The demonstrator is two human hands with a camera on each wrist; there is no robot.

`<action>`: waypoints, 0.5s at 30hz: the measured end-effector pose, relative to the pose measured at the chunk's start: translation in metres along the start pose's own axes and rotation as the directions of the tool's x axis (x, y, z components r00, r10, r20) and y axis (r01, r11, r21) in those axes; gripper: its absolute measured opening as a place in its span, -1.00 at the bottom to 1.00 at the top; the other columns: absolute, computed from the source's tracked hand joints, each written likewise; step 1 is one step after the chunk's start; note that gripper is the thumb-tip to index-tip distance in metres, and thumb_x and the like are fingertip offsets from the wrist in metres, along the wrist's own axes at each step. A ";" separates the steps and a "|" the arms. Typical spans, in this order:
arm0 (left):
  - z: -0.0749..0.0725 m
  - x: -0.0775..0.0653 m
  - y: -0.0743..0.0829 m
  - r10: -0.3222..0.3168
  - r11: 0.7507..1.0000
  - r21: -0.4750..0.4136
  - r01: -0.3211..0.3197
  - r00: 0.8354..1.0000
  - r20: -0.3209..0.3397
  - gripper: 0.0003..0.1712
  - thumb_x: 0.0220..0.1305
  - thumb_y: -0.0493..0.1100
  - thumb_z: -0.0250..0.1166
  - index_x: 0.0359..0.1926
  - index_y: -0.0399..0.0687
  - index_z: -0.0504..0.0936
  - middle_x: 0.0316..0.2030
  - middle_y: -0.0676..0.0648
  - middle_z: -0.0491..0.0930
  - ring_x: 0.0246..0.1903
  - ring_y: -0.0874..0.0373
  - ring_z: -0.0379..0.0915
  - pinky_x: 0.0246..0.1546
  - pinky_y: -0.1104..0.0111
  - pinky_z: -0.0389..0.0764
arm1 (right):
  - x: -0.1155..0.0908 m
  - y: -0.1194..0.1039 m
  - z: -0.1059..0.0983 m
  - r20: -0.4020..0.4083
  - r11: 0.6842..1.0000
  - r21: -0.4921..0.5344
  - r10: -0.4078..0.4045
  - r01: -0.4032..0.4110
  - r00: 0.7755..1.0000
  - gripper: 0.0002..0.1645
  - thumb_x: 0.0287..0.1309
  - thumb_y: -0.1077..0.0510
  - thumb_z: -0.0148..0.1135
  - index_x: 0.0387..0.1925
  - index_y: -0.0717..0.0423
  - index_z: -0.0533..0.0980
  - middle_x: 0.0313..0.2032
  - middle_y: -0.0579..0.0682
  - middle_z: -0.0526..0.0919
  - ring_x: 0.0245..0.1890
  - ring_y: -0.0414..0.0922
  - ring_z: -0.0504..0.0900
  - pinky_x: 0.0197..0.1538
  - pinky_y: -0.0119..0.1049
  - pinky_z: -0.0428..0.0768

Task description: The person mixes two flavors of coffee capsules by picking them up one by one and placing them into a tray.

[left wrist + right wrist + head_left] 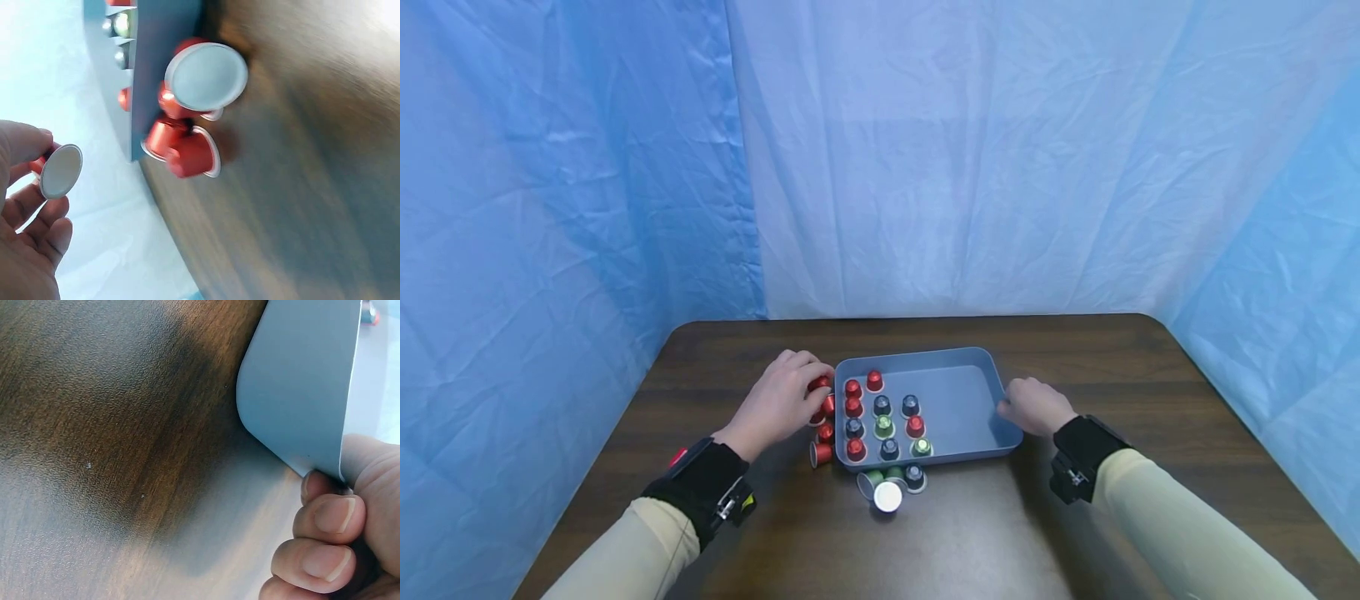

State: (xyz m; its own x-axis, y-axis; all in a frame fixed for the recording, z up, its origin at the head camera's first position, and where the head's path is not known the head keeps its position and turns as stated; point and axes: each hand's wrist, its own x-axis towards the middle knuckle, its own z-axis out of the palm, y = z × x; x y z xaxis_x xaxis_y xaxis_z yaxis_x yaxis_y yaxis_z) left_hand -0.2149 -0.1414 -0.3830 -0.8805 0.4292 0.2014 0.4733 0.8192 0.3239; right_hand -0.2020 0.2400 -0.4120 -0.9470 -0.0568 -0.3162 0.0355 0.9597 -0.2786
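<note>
My left hand (781,398) is at the tray's left side, pinching a red coffee capsule (61,172) between thumb and fingers, its pale lid toward the wrist camera. Below it, several red capsules (822,454) lie on the table against the tray's left wall. The grey-blue tray (966,392) holds red, dark blue and green capsules, standing lid down in rough columns in its left half. At the tray's right end, my right hand (1036,406) grips the rim, thumb on the inside and curled fingers (331,514) on the outside.
In front of the tray's near edge lie a few loose capsules: green ones (870,482), a dark one (915,477) and one with its white lid (887,497) facing up. The dark wooden table (970,533) ends at blue-white curtains (962,167) behind and at both sides.
</note>
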 end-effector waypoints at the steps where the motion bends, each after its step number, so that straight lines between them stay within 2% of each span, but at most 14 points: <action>1: -0.001 0.002 0.002 -0.003 1.000 -0.014 0.003 1.000 -0.001 -0.63 0.24 -0.13 0.50 0.07 -0.02 0.73 -0.08 0.00 0.64 -0.03 0.09 0.43 0.02 0.18 0.63 | 0.001 0.000 0.000 0.003 1.000 0.001 0.005 -0.005 1.000 -0.73 0.41 0.13 0.15 -0.36 0.21 0.61 -0.57 0.02 0.47 -0.51 -0.06 0.52 -0.40 -0.26 0.44; 6: -0.003 0.011 0.011 0.008 0.999 -0.046 -0.008 1.000 0.013 -0.62 0.28 -0.13 0.47 0.11 -0.02 0.71 -0.05 0.00 0.63 -0.02 0.10 0.45 0.05 0.19 0.64 | 0.001 0.001 0.002 0.008 1.000 0.004 0.019 -0.019 1.000 -0.74 0.40 0.13 0.16 -0.36 0.21 0.61 -0.57 0.02 0.47 -0.51 -0.06 0.53 -0.39 -0.26 0.44; 15: 0.004 0.026 0.028 0.033 0.998 -0.060 -0.032 0.999 0.027 -0.63 0.32 -0.16 0.42 0.14 -0.03 0.69 -0.01 0.01 0.62 0.02 0.10 0.44 0.12 0.21 0.61 | 0.001 0.001 0.003 0.001 1.000 -0.002 0.007 -0.007 1.000 -0.73 0.40 0.13 0.16 -0.39 0.19 0.61 -0.57 0.01 0.46 -0.52 -0.07 0.52 -0.40 -0.26 0.43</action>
State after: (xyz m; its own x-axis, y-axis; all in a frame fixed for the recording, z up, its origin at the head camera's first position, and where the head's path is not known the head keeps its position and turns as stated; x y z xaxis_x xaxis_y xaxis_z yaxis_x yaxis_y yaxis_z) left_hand -0.2247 -0.1058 -0.3722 -0.8646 0.4665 0.1866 0.5017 0.7807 0.3726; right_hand -0.2018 0.2405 -0.4154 -0.9465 -0.0500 -0.3187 0.0416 0.9608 -0.2741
